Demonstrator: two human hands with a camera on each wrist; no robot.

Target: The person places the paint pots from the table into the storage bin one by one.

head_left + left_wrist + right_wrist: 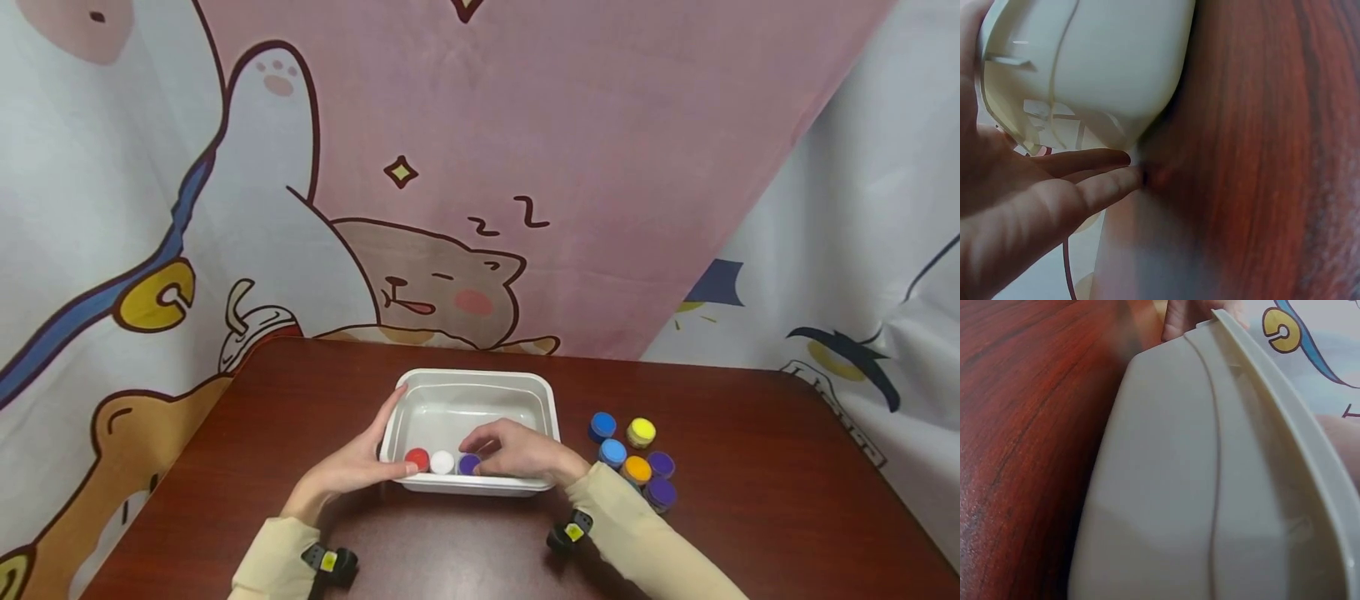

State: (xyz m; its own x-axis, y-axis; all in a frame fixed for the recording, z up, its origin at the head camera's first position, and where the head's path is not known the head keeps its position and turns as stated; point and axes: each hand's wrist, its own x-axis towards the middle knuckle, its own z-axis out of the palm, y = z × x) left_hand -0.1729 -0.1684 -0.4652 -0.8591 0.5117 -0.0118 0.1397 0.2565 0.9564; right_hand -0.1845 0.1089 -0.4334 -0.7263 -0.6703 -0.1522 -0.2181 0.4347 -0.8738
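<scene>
A white plastic bin (480, 487) sits on the table. My left hand (352, 458) grips its left end, the thumb at the front rim near the red jar and the fingers along the side. In the left wrist view that hand (1035, 187) lies against the bin's outer wall (1122, 56). Inside, along the front wall, stand a small red jar (417, 459), a white jar (442, 462) and a purple jar (468, 464). My right hand (517, 450) reaches over the front rim and pinches the purple jar. The bin wall (1147, 456) hides most of that hand in the right wrist view.
To the right of the bin, small jars stand in a cluster: dark blue (602, 426), yellow (641, 432), light blue (612, 452), orange (637, 471) and two purple ones, the nearer (661, 493) at the front. A printed cloth (600, 167) hangs behind the brown table (787, 500).
</scene>
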